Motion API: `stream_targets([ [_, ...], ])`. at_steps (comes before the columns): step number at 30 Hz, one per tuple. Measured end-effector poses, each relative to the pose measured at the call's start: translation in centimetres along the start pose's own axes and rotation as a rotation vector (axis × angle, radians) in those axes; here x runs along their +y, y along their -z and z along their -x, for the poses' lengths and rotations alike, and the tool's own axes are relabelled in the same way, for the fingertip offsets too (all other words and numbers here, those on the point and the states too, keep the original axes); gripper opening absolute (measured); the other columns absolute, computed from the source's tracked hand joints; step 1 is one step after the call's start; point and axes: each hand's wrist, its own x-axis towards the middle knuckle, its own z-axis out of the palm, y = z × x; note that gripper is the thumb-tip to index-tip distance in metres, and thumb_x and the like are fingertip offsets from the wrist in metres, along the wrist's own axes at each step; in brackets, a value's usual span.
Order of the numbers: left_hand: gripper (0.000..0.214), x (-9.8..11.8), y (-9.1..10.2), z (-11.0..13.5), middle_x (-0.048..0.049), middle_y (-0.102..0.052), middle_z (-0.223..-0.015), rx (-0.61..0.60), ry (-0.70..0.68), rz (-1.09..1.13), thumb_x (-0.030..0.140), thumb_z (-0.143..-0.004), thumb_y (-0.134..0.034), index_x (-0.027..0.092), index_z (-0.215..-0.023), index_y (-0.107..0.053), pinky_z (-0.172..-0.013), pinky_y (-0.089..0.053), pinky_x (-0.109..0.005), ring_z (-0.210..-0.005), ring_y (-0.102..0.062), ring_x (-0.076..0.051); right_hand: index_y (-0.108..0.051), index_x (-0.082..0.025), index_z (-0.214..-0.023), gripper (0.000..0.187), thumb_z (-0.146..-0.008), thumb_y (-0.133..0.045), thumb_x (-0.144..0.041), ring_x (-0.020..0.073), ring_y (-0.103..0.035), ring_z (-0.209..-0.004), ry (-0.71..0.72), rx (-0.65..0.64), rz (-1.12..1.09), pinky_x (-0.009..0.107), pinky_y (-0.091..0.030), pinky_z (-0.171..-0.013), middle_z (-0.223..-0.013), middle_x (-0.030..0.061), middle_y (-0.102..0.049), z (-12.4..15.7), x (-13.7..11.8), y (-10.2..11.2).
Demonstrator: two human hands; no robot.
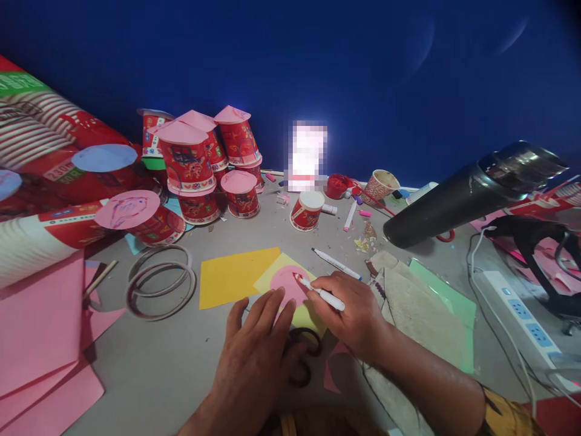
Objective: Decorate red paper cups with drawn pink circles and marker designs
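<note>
My right hand is closed around a white marker with a red tip. The tip touches a pink paper circle that lies on a pale yellow sheet. My left hand lies flat with fingers spread, its fingertips on the lower edge of the pink circle. Black scissors lie under and just right of that hand. A brighter yellow paper square sits to the left of the circle.
Red paper cups with pink paper lids are stacked at the back left, with cup sleeves and pink sheets further left. A second marker, wire rings, a black hot-air gun, a power strip and green paper surround the spot.
</note>
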Motion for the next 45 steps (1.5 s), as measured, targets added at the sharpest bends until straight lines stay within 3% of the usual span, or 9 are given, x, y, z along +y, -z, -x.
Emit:
stream_targets([
  [12,0.035,0.0,-0.2,0.2,-0.0129,-0.071,-0.139,0.03,0.007,0.014,0.025,-0.096,-0.063,0.021,-0.13,-0.063,-0.106,-0.043,-0.055,-0.123,-0.066,-0.033,-0.067,-0.024,-0.096,0.01,-0.099,-0.059,-0.019,0.0185,-0.068,-0.063,-0.046,0.094,0.088,0.031,-0.052,-0.061,-0.073,0.0015,-0.073,0.4,0.7,1.9],
  [25,0.032,0.0,-0.1,0.1,-0.0132,-0.072,-0.139,0.02,-0.01,0.002,0.026,-0.098,-0.061,0.021,-0.13,-0.062,-0.104,-0.041,-0.053,-0.124,-0.066,-0.032,-0.067,-0.022,-0.093,0.012,-0.101,-0.058,-0.02,0.018,-0.069,-0.065,-0.005,-0.02,0.022,0.03,-0.052,-0.064,-0.075,0.0015,-0.075,0.2,0.7,1.0],
  [31,0.033,0.1,-0.1,0.1,-0.0133,-0.072,-0.139,0.021,-0.007,0.003,0.024,-0.096,-0.062,0.02,-0.13,-0.062,-0.103,-0.041,-0.053,-0.123,-0.067,-0.032,-0.066,-0.023,-0.091,0.012,-0.1,-0.059,-0.019,0.017,-0.068,-0.062,-0.04,0.046,0.071,0.029,-0.051,-0.062,-0.072,0.0006,-0.073,0.4,0.7,1.4],
  [38,0.034,0.2,-0.1,0.1,-0.013,-0.071,-0.139,0.023,0.004,-0.001,0.025,-0.096,-0.064,0.02,-0.129,-0.062,-0.102,-0.041,-0.053,-0.123,-0.066,-0.033,-0.066,-0.022,-0.09,0.013,-0.1,-0.059,-0.019,0.0167,-0.067,-0.063,-0.018,0.014,0.055,0.028,-0.05,-0.062,-0.072,0.0002,-0.073,0.2,0.7,1.2],
  [45,0.034,0.3,0.3,0.0,-0.0125,-0.07,-0.14,-0.01,0.021,0.013,0.027,-0.096,-0.065,0.022,-0.129,-0.062,-0.104,-0.041,-0.054,-0.123,-0.066,-0.033,-0.066,-0.022,-0.089,0.011,-0.098,-0.06,-0.018,0.0161,-0.066,-0.06,-0.041,0.069,0.059,0.028,-0.049,-0.061,-0.069,-0.0007,-0.071,0.3,0.6,1.6],
])
